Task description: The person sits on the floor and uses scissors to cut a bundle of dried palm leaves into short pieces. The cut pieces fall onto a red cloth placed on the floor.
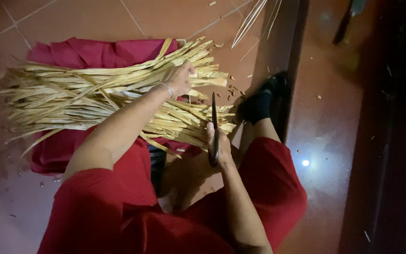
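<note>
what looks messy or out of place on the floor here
Small cut scraps lie scattered on the tiled floor beside the ends of the dried leaf strips, near the scissors in the right hand. Nothing else stands out.

Reddish-brown tiled floor (95, 19) with pale grout lines, strewn with small straw-coloured scraps (233, 89). At right, a lower, glossy step (325, 131) reflecting a small bright spot of light (305, 162). Far right, a dark wooden edge (391, 141), deep in shadow. Dim, warm lighting overall, brightest at centre.
</note>
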